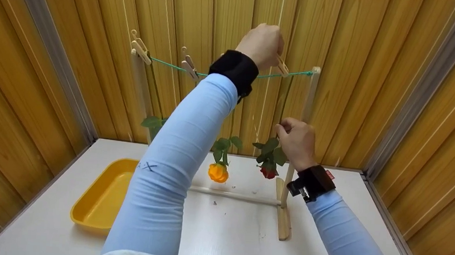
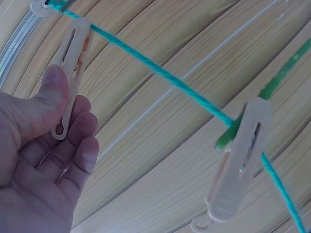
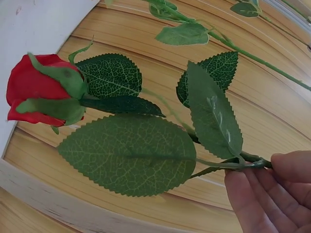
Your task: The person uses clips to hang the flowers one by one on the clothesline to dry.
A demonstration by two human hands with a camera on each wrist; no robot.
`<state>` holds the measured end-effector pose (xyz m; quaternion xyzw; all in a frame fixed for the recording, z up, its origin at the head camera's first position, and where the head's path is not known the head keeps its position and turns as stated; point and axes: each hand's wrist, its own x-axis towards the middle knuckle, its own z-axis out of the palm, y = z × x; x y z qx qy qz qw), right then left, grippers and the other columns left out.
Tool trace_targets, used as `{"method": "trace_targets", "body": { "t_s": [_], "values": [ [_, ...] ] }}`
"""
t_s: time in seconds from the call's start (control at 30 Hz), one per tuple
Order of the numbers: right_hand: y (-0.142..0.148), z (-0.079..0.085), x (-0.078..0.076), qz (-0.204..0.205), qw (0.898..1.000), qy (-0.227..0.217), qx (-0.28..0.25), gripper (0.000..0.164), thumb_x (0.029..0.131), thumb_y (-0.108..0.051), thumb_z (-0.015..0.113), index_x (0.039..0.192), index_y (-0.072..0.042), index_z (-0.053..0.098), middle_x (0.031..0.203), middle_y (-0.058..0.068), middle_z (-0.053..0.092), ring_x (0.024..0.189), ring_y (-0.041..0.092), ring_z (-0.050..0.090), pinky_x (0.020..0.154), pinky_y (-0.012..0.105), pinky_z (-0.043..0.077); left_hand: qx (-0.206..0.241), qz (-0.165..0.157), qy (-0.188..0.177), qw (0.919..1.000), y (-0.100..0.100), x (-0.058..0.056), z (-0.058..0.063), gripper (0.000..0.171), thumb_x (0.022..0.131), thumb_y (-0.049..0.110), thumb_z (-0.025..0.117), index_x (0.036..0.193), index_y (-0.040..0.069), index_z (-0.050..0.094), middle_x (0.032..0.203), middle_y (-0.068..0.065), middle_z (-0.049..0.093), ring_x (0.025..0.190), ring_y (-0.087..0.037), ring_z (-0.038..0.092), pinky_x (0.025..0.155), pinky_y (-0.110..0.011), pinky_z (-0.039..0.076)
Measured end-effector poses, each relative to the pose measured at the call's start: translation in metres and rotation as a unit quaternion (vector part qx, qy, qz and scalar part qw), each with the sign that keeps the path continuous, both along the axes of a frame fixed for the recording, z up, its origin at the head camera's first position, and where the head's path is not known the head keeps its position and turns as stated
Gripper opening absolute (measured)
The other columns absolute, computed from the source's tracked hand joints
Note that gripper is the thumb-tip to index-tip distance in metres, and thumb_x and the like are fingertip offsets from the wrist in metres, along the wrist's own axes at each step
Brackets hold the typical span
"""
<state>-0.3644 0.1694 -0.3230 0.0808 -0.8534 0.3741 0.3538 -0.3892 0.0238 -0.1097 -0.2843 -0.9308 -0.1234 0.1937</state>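
My left hand (image 1: pixel 262 46) is raised to the green cord (image 1: pixel 301 73) near its right end. Its thumb and fingers pinch a pale clothespin (image 2: pixel 73 73), whose tip meets the cord. Lower down, my right hand (image 1: pixel 299 142) pinches the stem (image 3: pixel 255 163) of a red rose (image 3: pixel 43 92) below its top end. This rose hangs bloom down, with toothed green leaves (image 3: pixel 131 153) around the stem. Another clothespin (image 2: pixel 238 160) clips a green stem to the cord. An orange-yellow rose (image 1: pixel 218 173) hangs upside down to the left of the red one.
A wooden rack post (image 1: pixel 311 95) holds the cord's right end, above a wooden foot (image 1: pixel 283 223). More clothespins (image 1: pixel 140 51) sit along the cord at left. A yellow tray (image 1: pixel 106 195) stands on the white table (image 1: pixel 223 243), partly behind my left sleeve. Wood-look panels (image 1: pixel 236 8) rise behind.
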Motion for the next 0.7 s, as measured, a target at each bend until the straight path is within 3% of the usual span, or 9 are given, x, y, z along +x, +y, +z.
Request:
{"method": "trace_targets", "body": {
  "t_s": [0.23, 0.43, 0.7],
  "values": [
    [-0.004, 0.005, -0.003, -0.024, 1.0, -0.012, 0.007, 0.014, 0.096, -0.004, 0.069, 0.1, 0.007, 0.076, 0.091, 0.022, 0.075, 0.08, 0.035, 0.072, 0.074, 0.049, 0.059, 0.002, -0.002, -0.016, 0.9999, 0.004, -0.005, 0.001, 0.017, 0.094, 0.0, 0.073, 0.108, 0.005, 0.08, 0.115, -0.005, 0.076, 0.107, -0.017, 0.07, 0.088, -0.025, 0.057],
    [-0.008, 0.007, -0.006, -0.052, 0.998, 0.011, 0.034, 0.013, 0.093, -0.004, 0.07, 0.09, 0.007, 0.075, 0.085, 0.022, 0.074, 0.076, 0.036, 0.071, 0.07, 0.05, 0.057, -0.007, -0.008, -0.022, 0.9997, 0.006, -0.006, 0.0, 0.015, 0.094, 0.003, 0.074, 0.108, 0.005, 0.08, 0.112, -0.006, 0.077, 0.105, -0.017, 0.071, 0.087, -0.024, 0.057],
    [-0.011, 0.007, -0.006, -0.064, 0.997, 0.003, 0.047, 0.016, 0.095, -0.005, 0.068, 0.084, 0.005, 0.072, 0.082, 0.022, 0.073, 0.074, 0.035, 0.071, 0.067, 0.048, 0.057, -0.039, -0.005, -0.025, 0.9989, 0.009, -0.009, -0.002, 0.02, 0.095, 0.004, 0.072, 0.113, 0.006, 0.08, 0.115, -0.006, 0.077, 0.107, -0.017, 0.071, 0.088, -0.024, 0.058]
  ]
}}
